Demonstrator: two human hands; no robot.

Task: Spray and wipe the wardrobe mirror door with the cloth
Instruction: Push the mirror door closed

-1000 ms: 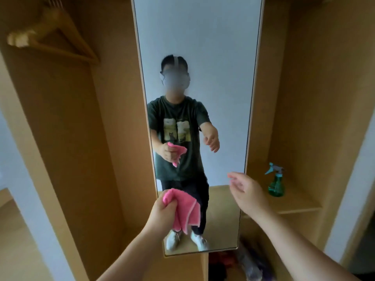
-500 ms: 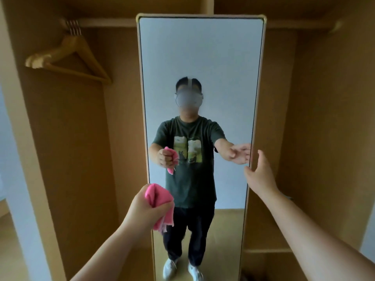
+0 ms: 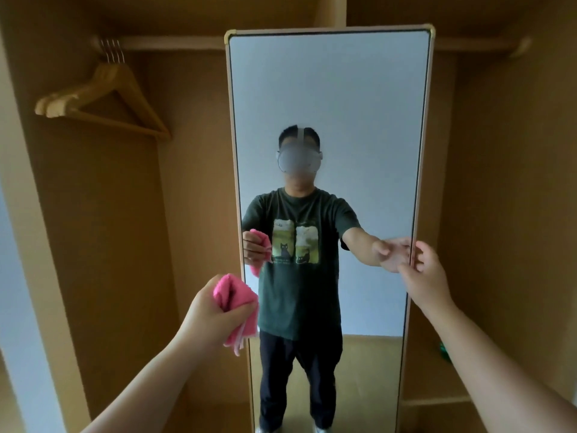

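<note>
I stand facing the wardrobe mirror door (image 3: 327,120), a tall framed panel upright in the middle of the open wooden wardrobe (image 3: 499,182). My left hand (image 3: 212,310) is clenched around the bunched pink cloth (image 3: 237,304), held in the air just in front of the mirror's lower left edge, with loose corners of the cloth hanging below my fingers. My right hand (image 3: 426,276) is at the mirror's right edge, fingers (image 3: 420,254) curling round the frame at about mid-height, thumb towards the glass. Left of the mirror, wooden hangers (image 3: 103,101) hang from the rail (image 3: 175,43). Low to the right of the mirror, a bit of something green (image 3: 443,350) peeks out beside my right forearm; I cannot tell what it is.
</note>
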